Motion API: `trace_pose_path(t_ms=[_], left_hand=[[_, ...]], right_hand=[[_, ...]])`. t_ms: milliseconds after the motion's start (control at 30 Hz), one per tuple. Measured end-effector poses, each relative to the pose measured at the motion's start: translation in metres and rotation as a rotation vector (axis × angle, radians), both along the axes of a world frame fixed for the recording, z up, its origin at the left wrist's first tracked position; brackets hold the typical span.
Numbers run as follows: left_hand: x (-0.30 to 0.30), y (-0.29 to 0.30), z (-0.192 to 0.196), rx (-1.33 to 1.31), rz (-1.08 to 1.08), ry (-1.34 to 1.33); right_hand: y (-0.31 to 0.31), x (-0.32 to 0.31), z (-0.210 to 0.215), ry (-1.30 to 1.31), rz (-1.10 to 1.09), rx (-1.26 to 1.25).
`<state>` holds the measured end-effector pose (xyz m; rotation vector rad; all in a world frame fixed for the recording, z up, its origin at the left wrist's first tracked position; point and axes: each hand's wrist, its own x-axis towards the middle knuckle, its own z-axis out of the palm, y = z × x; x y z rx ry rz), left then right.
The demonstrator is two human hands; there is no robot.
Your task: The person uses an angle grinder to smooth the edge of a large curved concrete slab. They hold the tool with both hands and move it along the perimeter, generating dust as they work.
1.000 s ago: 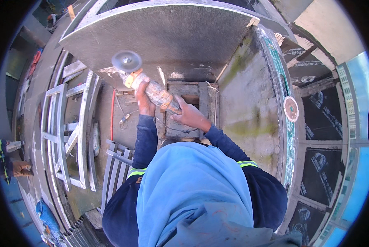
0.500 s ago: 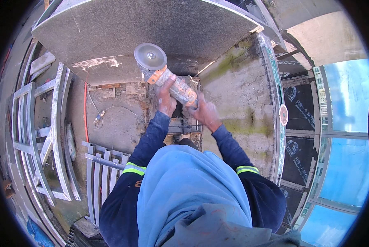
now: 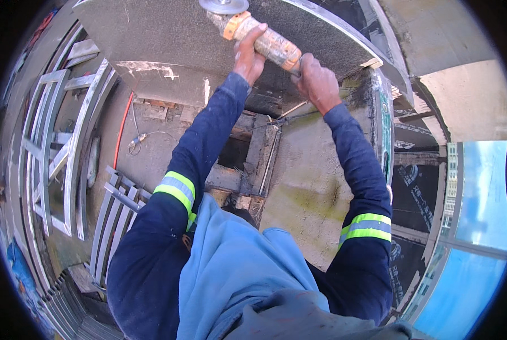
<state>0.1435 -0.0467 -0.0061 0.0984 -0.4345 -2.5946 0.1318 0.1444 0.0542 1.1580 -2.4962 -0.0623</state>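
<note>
Dark board (image 3: 151,51) spans the head view's top beyond stained concrete (image 3: 304,170). Both arms (image 3: 208,124) are outstretched; the left hand (image 3: 249,58) curls around an angle grinder (image 3: 276,47), the right hand (image 3: 319,83) clasps its rear end, holding it before the board, disc (image 3: 226,5) toward the upper left.

Arms (image 3: 205,130) outstretched, hands (image 3: 249,55) apparently curled.
</note>
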Motion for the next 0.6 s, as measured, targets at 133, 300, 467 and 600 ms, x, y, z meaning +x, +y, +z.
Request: trace_pose_path(t_ms=[133,300,467,600], left_hand=[[-0.029,0.009,-0.008,0.03,0.02,0.06],[-0.058,0.013,-0.01,-0.016,-0.013,0.112],[-0.076,0.013,-0.008,-0.131,-0.027,0.046],[-0.089,0.011,-0.004,-0.167,0.006,0.026]], right_hand=[[0.013,-0.037,-0.003,0.006,0.074,0.043],[0.019,-0.074,-0.004,-0.012,0.077,0.025],[0.019,-0.099,0.002,-0.027,0.069,0.046],[0.018,-0.111,0.006,-0.069,0.069,0.037]])
